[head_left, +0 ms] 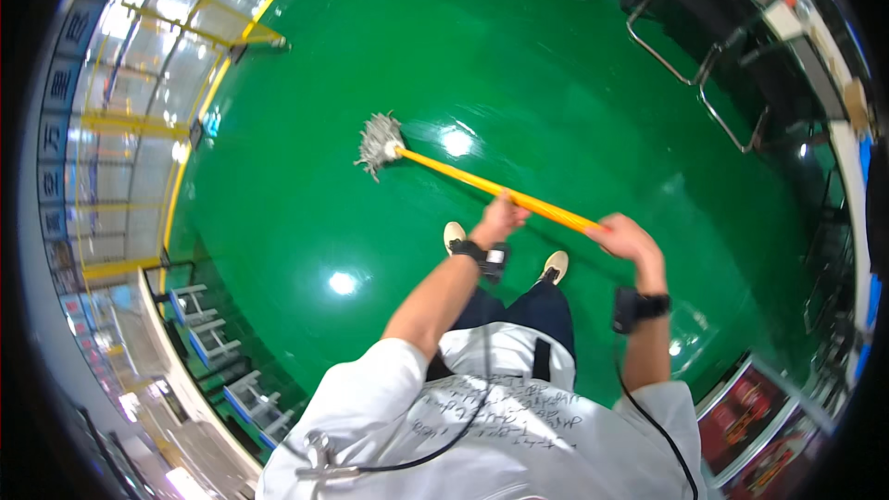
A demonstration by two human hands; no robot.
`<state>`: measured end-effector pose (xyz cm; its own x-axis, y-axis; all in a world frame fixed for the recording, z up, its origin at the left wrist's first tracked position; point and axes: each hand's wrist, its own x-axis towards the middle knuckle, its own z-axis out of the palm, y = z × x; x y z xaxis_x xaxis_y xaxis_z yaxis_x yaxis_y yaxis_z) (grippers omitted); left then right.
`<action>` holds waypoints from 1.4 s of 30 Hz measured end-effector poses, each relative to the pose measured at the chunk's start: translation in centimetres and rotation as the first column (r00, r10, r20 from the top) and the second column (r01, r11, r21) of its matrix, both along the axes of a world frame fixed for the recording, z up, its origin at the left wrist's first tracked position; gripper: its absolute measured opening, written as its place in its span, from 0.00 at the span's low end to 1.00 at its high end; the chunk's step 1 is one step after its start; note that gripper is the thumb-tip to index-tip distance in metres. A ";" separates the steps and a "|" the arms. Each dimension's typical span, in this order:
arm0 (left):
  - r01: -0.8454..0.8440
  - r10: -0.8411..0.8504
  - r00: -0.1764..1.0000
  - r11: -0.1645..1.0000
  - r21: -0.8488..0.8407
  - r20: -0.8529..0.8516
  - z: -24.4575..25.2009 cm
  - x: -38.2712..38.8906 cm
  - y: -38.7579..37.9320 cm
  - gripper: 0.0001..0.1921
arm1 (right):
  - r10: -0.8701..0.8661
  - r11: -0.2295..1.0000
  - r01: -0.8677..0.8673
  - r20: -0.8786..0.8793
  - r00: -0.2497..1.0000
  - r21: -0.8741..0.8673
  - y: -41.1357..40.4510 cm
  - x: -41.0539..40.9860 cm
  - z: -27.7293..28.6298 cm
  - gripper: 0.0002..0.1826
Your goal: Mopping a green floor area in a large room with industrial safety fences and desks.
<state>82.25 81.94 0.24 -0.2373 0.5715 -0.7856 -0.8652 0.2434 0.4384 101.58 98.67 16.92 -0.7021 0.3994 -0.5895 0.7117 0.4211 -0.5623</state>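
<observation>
I hold a string mop by its yellow-orange handle (451, 172), which slants across in front of me. My left hand (501, 217) grips the handle near its middle. At the upper end, by a red tip, my right hand (623, 239) is closed around it. The grey mop head (379, 144) rests spread on the shiny green floor (312, 222), ahead and to the left of my feet. A white socket joins the strands to the handle. Both wrists wear black strapped devices, and my right one has a cable.
Yellow-framed clear partitions (139, 125) line the left side. Blue-and-white stools (215, 344) stand under a bench at lower left. Chairs with chrome legs (663, 55) and desks are at upper right. A glass-fronted cabinet (746, 403) with red items stands at lower right. My shoes (553, 266) are close below the handle.
</observation>
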 end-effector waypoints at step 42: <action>-0.099 0.097 0.995 0.992 0.072 0.039 -10.0 -17.2 -3.3 0.09 | 0.053 0.701 -0.276 0.337 0.940 0.657 -14.1 -18.6 3.6 0.26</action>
<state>65.09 78.65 -9.79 -0.2675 0.6033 -0.7513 -0.8987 0.1250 0.4203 82.96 84.54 20.56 -0.6509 0.6620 -0.3716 0.6664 0.7327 0.1381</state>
